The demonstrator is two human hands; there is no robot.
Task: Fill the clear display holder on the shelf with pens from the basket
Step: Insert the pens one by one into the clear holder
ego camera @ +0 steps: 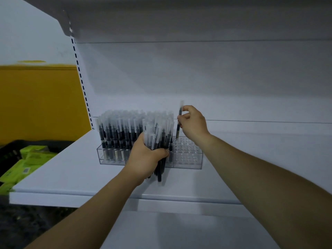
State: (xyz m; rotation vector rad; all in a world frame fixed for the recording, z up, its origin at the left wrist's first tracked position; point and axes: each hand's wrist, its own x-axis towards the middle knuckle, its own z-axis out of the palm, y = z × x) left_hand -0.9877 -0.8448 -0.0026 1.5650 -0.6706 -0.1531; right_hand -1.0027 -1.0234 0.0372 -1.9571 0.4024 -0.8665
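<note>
A clear display holder (190,159) stands on the white shelf (71,173). Its left and middle parts hold many upright black pens (116,133) with frosted caps. The right end shows open holes. My left hand (145,159) grips a bundle of pens (158,141) in front of the holder. My right hand (193,123) pinches a single pen (179,123) upright, its tip at the holder's top near the back of the open section.
A dark basket (10,148) with green boxes (32,159) sits low at the left, below shelf level. A yellow wall (39,101) lies behind it. Another shelf (179,18) hangs overhead. The shelf's front edge runs below my forearms.
</note>
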